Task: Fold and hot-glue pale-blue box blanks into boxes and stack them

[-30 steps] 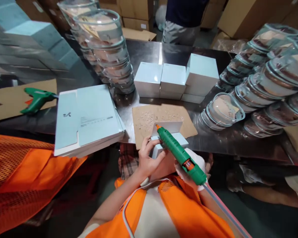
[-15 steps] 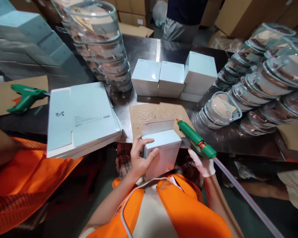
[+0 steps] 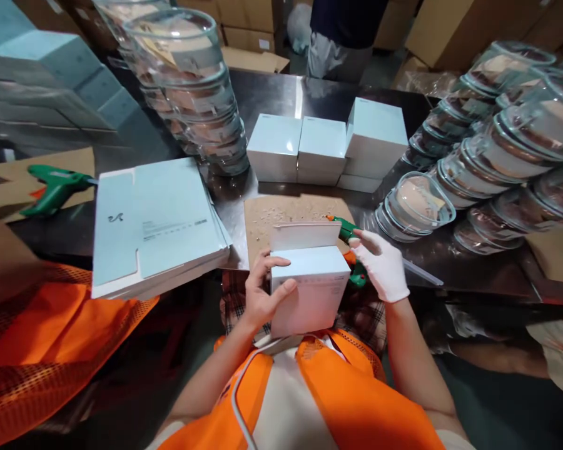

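Note:
My left hand (image 3: 265,294) grips the left side of a white box (image 3: 307,300), thumb on its near face and fingers over its top edge. The box's flap (image 3: 304,235) stands raised at the far side. To the right, my right hand (image 3: 382,265) wears a white glove with the fingertips bare. Its thumb and fingers are apart, close to a green hot glue gun (image 3: 346,229) lying at the edge of a cardboard sheet (image 3: 267,215). Box and hand hide part of the gun. A clear glue stick (image 3: 422,273) sticks out behind it.
Flat white box blanks (image 3: 169,225) are stacked at left, beside another green glue gun (image 3: 56,187). Several finished white boxes (image 3: 323,150) stand beyond the cardboard. Clear tubs rise in stacks at left (image 3: 216,119) and right (image 3: 415,203). People are at both sides and across the table.
My right hand has set the glue gun down on the cardboard and loosened from it, moving up and left toward the box. My left hand still holds the box, which has turned slightly.

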`<state>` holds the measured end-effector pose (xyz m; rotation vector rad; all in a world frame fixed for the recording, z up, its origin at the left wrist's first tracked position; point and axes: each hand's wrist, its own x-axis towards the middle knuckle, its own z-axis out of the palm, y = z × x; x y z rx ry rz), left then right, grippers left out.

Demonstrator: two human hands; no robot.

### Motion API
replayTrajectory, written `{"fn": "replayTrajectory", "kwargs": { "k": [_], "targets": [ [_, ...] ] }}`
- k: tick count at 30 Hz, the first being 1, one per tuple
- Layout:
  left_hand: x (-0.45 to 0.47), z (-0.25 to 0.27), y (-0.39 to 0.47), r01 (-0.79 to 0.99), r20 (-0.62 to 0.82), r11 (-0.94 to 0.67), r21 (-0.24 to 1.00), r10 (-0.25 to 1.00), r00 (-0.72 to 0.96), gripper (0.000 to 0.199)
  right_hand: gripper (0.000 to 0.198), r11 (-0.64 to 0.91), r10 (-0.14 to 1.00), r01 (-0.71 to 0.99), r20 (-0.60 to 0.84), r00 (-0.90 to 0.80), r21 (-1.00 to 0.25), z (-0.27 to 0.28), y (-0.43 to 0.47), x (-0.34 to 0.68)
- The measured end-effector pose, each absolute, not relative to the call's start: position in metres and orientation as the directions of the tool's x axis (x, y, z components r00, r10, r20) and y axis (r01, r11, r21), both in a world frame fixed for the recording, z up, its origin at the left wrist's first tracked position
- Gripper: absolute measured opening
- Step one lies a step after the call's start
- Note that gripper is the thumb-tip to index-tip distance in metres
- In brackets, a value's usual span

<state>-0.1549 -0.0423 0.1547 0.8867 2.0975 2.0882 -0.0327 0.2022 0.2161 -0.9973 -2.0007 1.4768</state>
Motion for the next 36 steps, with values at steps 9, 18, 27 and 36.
{"fn": "replayTrajectory", "kwargs": {
  "k": [9,18,27,36],
  "targets": [
    [-0.156,0.158,-0.027,0.148,0.318,-0.422,0.894,0.368,-0.874,0.070,0.077,-0.011,0.377,-0.079,0.069,-0.924,-0.997,0.213,0.187,-0.047],
    [-0.162,0.166,-0.036,0.366,0.468,-0.300,0.881,0.442,-0.765,0.040,0.027,0.509,-0.021,-0.344,0.388,-0.921,-0.789,0.222,0.172,-0.036],
    [-0.166,0.179,-0.037,0.331,0.387,-0.209,0.920,0.363,-0.847,0.032,0.113,0.497,0.418,-0.229,0.462,-0.782,-0.837,0.181,0.169,-0.020],
    [-0.198,0.204,-0.013,-0.122,-0.025,-0.374,0.920,0.253,-0.967,0.088,0.037,0.977,-0.210,-0.174,0.671,-0.711,0.122,0.178,0.178,-0.012]
  ]
}}
